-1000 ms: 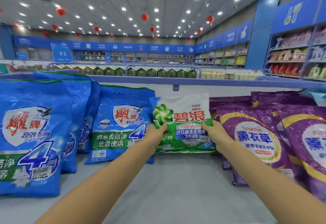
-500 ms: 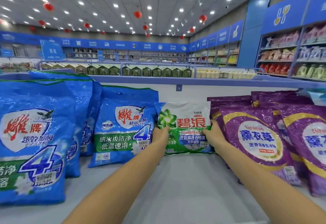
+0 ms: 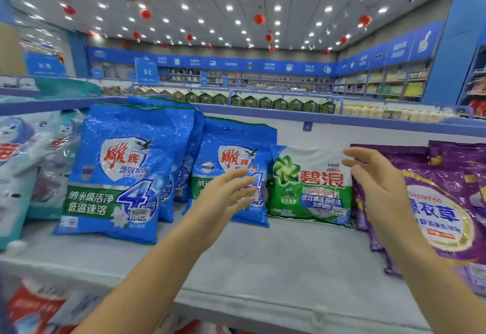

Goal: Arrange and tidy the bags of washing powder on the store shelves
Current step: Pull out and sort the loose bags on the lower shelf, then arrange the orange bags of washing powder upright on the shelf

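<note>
A green and white washing powder bag (image 3: pixel 311 183) leans upright against the back of the grey shelf (image 3: pixel 276 260), between a blue bag (image 3: pixel 231 149) and the purple bags (image 3: pixel 447 202). My left hand (image 3: pixel 226 194) hovers in front of that blue bag, fingers apart, holding nothing. My right hand (image 3: pixel 376 178) is raised just right of the green bag, fingers spread, in front of the purple bags and off the green one. A bigger blue bag (image 3: pixel 118 173) stands further left with more blue bags behind it.
Pale bags (image 3: pixel 23 165) stand at the far left of the shelf. Red and white packs (image 3: pixel 34 307) lie on the shelf below. A blue rail (image 3: pixel 342 118) runs along the top of the back panel, with more store aisles beyond.
Both hands have let go of the green bag and drawn back from it, fingers spreading. The bag now stands on the shelf. My view has turned left and dropped.
</note>
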### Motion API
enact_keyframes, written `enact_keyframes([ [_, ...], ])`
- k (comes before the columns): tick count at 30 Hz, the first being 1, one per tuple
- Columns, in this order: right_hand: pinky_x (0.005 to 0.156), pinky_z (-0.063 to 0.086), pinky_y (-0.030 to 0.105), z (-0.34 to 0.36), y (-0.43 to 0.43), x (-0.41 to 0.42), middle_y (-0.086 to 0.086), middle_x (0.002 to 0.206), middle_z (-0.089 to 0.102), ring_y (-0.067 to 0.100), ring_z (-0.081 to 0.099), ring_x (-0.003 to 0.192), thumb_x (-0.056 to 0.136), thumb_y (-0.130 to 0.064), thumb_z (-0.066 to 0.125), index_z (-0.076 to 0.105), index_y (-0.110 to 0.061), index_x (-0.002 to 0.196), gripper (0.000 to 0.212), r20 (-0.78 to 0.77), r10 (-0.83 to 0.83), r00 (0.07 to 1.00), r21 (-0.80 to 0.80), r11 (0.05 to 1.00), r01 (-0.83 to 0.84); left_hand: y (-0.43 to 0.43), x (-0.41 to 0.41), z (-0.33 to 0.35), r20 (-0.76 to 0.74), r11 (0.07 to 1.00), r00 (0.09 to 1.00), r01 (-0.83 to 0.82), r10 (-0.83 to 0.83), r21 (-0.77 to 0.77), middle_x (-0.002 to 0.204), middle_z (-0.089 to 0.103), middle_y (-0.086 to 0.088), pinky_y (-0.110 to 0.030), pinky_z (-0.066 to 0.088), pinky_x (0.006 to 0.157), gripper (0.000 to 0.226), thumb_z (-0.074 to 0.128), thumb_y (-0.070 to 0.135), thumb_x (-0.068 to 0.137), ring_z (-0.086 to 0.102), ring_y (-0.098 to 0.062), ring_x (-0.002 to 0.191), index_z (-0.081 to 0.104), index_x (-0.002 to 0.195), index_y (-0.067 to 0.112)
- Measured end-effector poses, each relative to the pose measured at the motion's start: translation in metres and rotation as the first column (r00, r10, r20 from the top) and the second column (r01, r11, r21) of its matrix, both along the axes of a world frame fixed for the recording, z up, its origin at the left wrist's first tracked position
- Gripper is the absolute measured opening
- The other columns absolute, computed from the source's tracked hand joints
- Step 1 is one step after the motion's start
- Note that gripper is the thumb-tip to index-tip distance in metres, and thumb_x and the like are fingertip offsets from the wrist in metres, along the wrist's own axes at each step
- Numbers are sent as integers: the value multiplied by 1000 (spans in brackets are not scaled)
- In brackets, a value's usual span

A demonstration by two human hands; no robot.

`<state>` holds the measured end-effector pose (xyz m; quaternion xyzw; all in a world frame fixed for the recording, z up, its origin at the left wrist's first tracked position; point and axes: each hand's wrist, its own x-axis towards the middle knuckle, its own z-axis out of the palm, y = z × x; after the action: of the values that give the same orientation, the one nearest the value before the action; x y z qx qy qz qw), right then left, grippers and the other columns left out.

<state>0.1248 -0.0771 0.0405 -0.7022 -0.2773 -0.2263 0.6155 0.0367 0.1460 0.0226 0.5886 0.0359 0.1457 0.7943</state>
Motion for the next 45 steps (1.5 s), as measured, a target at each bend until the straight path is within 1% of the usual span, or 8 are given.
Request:
enact_keyframes([
  [7, 69, 53, 17, -19, 57, -78, -2, 76, 70, 10, 65, 70, 91, -9, 51, 68, -26, 89, 25, 63, 466, 882, 178, 865, -470, 68, -169, -22, 198, 900, 900, -417, 389, 126, 72, 69, -13, -19, 53, 56, 23, 56, 25, 73, 65, -17, 59, 72, 81, 11],
  [11, 58, 53, 20, -34, 110, -117, 2, 66, 66, 14, 62, 60, 81, -39, 61, 71, -23, 84, 19, 8, 643, 766, 173, 753, -635, 103, -258, -38, 221, 661, 665, -743, 714, 99, 53, 59, -2, -11, 43, 45, 22, 52, 21, 74, 53, -8, 46, 72, 63, 18],
  [20, 49, 49, 18, -54, 244, -190, 5, 53, 60, 16, 55, 46, 79, -16, 46, 72, -20, 72, 27, -121, 816, 565, 270, 575, -773, 190, -411, -64, 200, 242, 241, -970, 950, 22, 39, 45, 6, -7, 30, 36, 57, 38, 12, 99, 42, -2, 35, 63, 49, 22],
  [29, 50, 50, 16, -71, 406, -285, 4, 52, 60, 12, 55, 47, 80, -20, 45, 72, -20, 68, 29, -198, 848, 492, 354, 529, -771, 331, -536, -73, 213, 173, 210, -968, 954, 180, 52, 57, 4, -11, 43, 42, 39, 40, 12, 98, 52, 0, 45, 58, 64, 12],
  [31, 50, 50, 16, -74, 445, -302, 4, 52, 60, 12, 55, 46, 86, -15, 43, 72, -20, 67, 34, -185, 844, 503, 368, 534, -761, 370, -560, -71, 181, 205, 235, -964, 955, 168, 46, 52, -1, -20, 29, 33, 49, 34, 10, 100, 47, -3, 37, 60, 59, 11],
  [34, 49, 51, 16, -74, 487, -315, 2, 50, 60, 11, 56, 45, 94, -3, 37, 73, -21, 65, 49, -203, 820, 535, 364, 570, -736, 423, -582, -67, 84, 238, 242, -970, 967, 56, 36, 41, -3, -28, 10, 47, 70, 22, 9, 102, 35, -8, 27, 63, 46, 19],
  [40, 48, 50, 14, -74, 583, -321, -1, 50, 61, 8, 56, 42, 97, -3, 35, 67, -12, 67, 45, -253, 770, 586, 324, 638, -699, 511, -615, -67, 166, 149, 164, -984, 972, 102, 40, 44, -1, -25, 17, 41, 33, 32, 9, 101, 40, -12, 33, 47, 72, 1],
  [45, 52, 52, 14, -77, 662, -311, 0, 58, 66, 6, 60, 51, 95, -16, 44, 64, -11, 78, 27, -225, 741, 632, 268, 671, -691, 591, -601, -63, 237, 143, 163, -985, 958, 100, 46, 49, -1, -13, 35, 39, 36, 39, 14, 100, 44, -12, 39, 57, 69, 8],
])
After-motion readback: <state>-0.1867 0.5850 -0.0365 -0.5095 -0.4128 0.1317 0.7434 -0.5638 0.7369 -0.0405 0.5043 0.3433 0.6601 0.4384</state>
